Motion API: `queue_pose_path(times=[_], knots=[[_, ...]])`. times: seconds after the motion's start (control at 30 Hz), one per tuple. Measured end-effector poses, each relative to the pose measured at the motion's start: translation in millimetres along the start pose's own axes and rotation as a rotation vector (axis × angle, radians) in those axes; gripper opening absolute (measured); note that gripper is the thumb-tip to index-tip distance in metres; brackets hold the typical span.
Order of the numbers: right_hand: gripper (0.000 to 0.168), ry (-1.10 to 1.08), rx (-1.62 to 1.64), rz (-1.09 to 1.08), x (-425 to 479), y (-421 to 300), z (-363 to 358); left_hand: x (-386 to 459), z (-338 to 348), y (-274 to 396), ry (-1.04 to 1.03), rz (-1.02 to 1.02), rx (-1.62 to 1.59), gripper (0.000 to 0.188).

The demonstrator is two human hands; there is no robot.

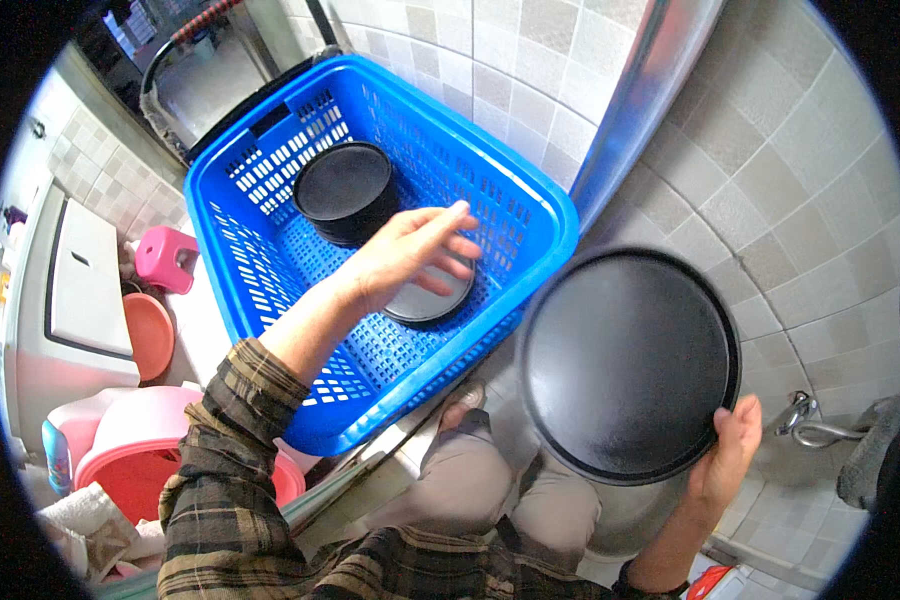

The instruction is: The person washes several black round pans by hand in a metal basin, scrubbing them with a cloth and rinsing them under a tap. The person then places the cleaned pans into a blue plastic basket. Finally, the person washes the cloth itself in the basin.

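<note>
In my right hand is a large round black tray, gripped by its lower right rim and tipped so that its inner face shows. My left hand reaches over a blue plastic basket, holding nothing, its fingers apart. Below those fingers a round pan or lid with a light grey top lies on the basket floor, partly hidden by the hand. Toward the basket's far end stands a stack of round black pans.
Behind the basket rises a black cart handle. To the left are a pink stool, an orange basin, a white cabinet and a pink tub. A metal pipe fitting juts from the tiled wall at right.
</note>
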State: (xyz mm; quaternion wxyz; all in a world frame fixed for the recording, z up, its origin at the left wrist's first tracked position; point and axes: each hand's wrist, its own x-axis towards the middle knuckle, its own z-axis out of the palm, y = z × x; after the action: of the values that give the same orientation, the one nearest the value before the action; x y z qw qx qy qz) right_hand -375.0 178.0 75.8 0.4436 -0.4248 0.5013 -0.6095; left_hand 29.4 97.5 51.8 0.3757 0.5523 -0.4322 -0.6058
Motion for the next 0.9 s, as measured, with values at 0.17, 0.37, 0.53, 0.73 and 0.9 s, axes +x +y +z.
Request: queue_pose_path(times=[0.17,0.37,0.53,0.73,0.9], knots=[[0.025,-0.206,0.024,-0.187,25.3,-10.5,124.1,-36.7,-13.9,27.3,0.056,0.087,-0.220,0.044],[0.013,-0.393,-0.625,-0.577,61.8,75.2,251.9,-2.2,-128.8,-20.2,0.588,-0.011,-0.182,0.031],[0.020,-0.426,-0.630,-0.573,36.3,120.2,263.4,49.1,-181.2,-125.4,0.893,-0.011,0.121,0.038],[0.016,-0.456,-0.198,-0.262,30.8,105.5,202.6,87.6,-174.0,-176.7,1.041,-0.218,0.677,0.034],[0.016,-0.292,-0.193,0.083,32.2,147.9,83.2,129.1,-156.3,-216.1,1.030,-0.252,0.585,0.038]])
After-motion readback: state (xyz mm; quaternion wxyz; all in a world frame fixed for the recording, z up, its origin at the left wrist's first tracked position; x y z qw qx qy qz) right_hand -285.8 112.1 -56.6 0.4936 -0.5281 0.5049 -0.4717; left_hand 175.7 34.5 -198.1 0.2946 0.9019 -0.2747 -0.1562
